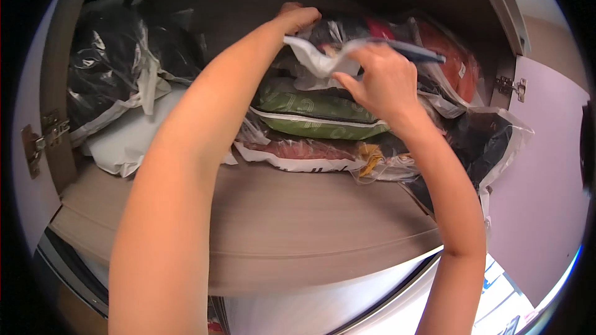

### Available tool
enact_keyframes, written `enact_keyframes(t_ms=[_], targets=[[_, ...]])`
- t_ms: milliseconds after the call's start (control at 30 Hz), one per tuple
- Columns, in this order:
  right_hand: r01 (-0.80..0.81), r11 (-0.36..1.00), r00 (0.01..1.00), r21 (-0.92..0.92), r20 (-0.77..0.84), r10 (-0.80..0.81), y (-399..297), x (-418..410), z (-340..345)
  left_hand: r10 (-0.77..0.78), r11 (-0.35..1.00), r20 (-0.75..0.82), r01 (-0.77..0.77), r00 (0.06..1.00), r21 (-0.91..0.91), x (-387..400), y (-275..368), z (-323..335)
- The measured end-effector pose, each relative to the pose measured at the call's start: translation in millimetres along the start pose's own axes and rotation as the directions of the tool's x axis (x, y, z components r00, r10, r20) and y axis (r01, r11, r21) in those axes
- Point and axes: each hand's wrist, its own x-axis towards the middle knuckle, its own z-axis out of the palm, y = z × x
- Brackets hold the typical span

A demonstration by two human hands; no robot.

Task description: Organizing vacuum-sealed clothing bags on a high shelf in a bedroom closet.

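Note:
On top of a pile of packed bags, my right hand (386, 79) grips the edge of a white-backed plastic bag (316, 59), blurred by motion. A dark blue strip (419, 51) sticks out to the right of the knuckles. My left hand (299, 17) reaches to the back of the pile with curled fingers, beside a clear bag of dark contents (333, 30); its fingertips are hidden. Below lies a green zipped pouch (316, 114) with pale lettering. Under that is a clear-fronted bag with reddish-brown fabric (307, 150).
Black-filled plastic bags (107, 65) and a white bag (130, 137) sit left. An orange-red package (449, 63) stands at the back right. A dark bag (484, 142) overhangs on the right. The cabinet shelf (316, 223) has hinged doors, the right one (545, 177) swung wide.

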Motion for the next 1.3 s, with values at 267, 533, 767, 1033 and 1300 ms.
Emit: enact_keyframes(t_ms=[267,533,767,1033,1300], targets=[[0.165,0.969,0.953,-0.187,-0.225,-0.205,36,54,54,0.116,0.97,0.187,-0.071,0.976,-0.234,37,-57,-43],[-0.029,0.991,0.998,-0.128,0.049,0.036,41,104,138,-0.177,0.92,-0.13,0.117,0.976,-0.373,23,-42,-61],[-0.221,0.891,0.974,-0.397,-0.036,0.226,99,92,145,-0.258,0.912,0.075,0.268,0.963,-0.311,-30,-7,17],[-0.181,0.84,0.961,-0.512,0.089,0.261,109,82,179,-0.084,0.992,-0.023,0.086,0.996,0.093,-29,5,-67],[-0.247,0.848,0.807,-0.469,0.384,0.448,106,94,142,-0.035,0.983,-0.281,0.083,0.959,0.164,-39,9,-157]])
